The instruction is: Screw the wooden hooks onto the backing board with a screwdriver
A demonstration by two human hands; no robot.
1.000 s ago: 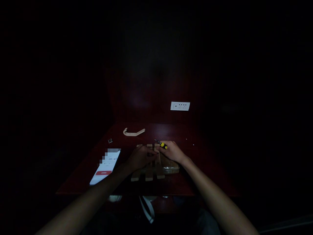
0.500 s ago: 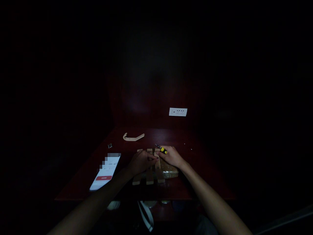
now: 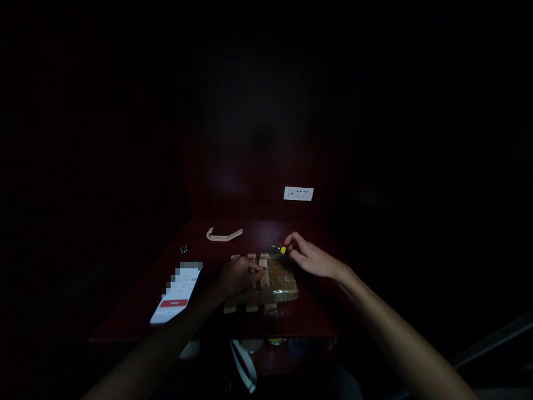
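Observation:
My right hand (image 3: pixel 310 256) is closed around a screwdriver (image 3: pixel 283 250) with a yellow-and-black handle, its metal tip pointing left above the far edge of a package. My left hand (image 3: pixel 241 275) rests over several pale wooden hook-shaped pieces (image 3: pixel 265 282) lying side by side. Its thumb and forefinger pinch a small dark piece (image 3: pixel 264 269), too small to name, at the rightmost wooden piece. Beneath and right of the wood is a brown block-like package (image 3: pixel 283 276) in shiny clear wrap.
A lit phone (image 3: pixel 177 294) lies at the left of the dark red table (image 3: pixel 320 316). Behind it are several small metal cylinders (image 3: pixel 184 249) and another wooden hook (image 3: pixel 225 238). A white socket plate (image 3: pixel 298 193) is on the back wall. A pale strap (image 3: pixel 244 366) hangs below the table edge.
My right hand has moved right with the screwdriver, away from the wooden pieces, uncovering more of the package. My left hand keeps its pinch at the rightmost piece. The view has shifted slightly.

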